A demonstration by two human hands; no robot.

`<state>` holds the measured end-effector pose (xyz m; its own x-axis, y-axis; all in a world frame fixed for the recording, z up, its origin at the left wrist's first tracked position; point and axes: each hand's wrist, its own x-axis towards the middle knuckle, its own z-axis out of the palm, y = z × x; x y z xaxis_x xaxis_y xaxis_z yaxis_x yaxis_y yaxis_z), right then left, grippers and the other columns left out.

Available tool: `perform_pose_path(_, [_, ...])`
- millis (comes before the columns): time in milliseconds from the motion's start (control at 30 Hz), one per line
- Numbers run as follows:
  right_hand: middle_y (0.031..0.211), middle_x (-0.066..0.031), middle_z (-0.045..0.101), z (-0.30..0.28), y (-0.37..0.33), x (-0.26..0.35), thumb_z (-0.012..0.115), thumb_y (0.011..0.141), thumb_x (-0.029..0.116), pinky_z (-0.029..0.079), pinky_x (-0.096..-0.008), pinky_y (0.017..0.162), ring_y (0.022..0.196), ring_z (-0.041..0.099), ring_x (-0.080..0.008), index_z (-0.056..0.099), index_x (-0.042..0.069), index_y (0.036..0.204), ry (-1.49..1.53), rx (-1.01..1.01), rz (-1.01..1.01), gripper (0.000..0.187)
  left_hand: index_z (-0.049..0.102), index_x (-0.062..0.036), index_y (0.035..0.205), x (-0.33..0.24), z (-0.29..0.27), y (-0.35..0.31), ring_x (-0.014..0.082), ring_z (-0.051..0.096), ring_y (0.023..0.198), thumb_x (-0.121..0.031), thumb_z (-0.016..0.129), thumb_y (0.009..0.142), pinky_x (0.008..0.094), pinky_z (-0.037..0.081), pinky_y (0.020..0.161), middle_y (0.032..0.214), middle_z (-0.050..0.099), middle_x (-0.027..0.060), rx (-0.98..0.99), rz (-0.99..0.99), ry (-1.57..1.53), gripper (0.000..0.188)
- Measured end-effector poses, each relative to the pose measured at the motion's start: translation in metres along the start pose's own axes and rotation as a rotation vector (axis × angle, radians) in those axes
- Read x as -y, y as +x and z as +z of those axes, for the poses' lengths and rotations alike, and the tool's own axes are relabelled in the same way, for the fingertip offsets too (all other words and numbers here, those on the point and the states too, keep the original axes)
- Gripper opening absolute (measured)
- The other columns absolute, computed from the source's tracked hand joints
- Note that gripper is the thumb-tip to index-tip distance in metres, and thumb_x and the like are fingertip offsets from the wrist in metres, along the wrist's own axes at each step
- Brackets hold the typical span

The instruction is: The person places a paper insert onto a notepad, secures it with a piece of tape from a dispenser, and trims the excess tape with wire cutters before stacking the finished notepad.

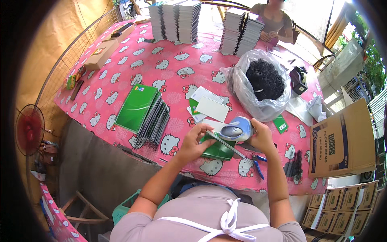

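Observation:
My left hand (196,141) is closed on a small green notebook (219,151) near the table's front edge, pinching it by the upper left end of its bound edge. A striped row of spiral binding (227,144) runs slantwise along that edge. My right hand (261,137) grips a rounded blue-and-white object (238,130) with an oval opening, held just above the binding; its exact kind is unclear. Blue-handled pliers (259,165) lie below my right hand. Loose white and green notebook sheets (211,108) lie beyond the hands.
A stack of green spiral notebooks (139,107) stands to the left. A plastic bag of black coils (264,80), a tape dispenser (298,80) and a cardboard box (342,139) are on the right. More coils (297,167) lie nearby. Tall notebook stacks (177,22) and a seated person (278,24) are beyond.

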<state>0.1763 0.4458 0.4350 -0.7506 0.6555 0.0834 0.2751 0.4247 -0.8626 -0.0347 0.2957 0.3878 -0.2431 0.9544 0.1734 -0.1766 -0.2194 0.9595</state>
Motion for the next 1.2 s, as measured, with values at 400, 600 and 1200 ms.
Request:
perform_pose_path(400, [0.099, -0.0136, 0.066, 0.006, -0.001, -0.019, 0.077, 0.066, 0.018, 0.051, -0.0411, 0.078, 0.091, 0.064, -0.0326, 0.059, 0.004, 0.102, -0.310, -0.161, 0.100, 0.042, 0.068, 0.0005, 0.105, 0.012, -0.017, -0.007, 0.0122, 0.063, 0.092, 0.010, 0.066, 0.080, 0.0251, 0.051, 0.081, 0.101, 0.069, 0.0076, -0.120, -0.024, 0.089, 0.027])
perform_pose_path(600, [0.106, -0.0145, 0.062, -0.032, -0.043, -0.038, 0.069, 0.077, 0.028, 0.048, -0.0458, 0.087, 0.104, 0.058, -0.0352, 0.065, 0.008, 0.100, -0.562, -0.371, -0.074, 0.031, 0.066, 0.0039, 0.101, 0.004, 0.001, 0.002, 0.0175, 0.064, 0.092, 0.009, 0.066, 0.079, 0.0293, 0.050, 0.084, 0.096, 0.067, 0.0101, -0.161, 0.097, 0.173, 0.023])
perform_pose_path(1200, [0.089, -0.0086, 0.054, 0.020, -0.136, 0.067, 0.067, 0.073, 0.013, 0.044, -0.0375, 0.075, 0.089, 0.055, -0.0285, 0.055, 0.005, 0.080, -0.441, -0.929, -0.052, 0.016, 0.063, 0.0054, 0.107, -0.052, 0.148, 0.007, 0.0166, 0.062, 0.086, -0.001, 0.066, 0.086, 0.0258, 0.051, 0.077, 0.097, 0.066, 0.0118, 0.517, -0.065, -0.011, 0.023])
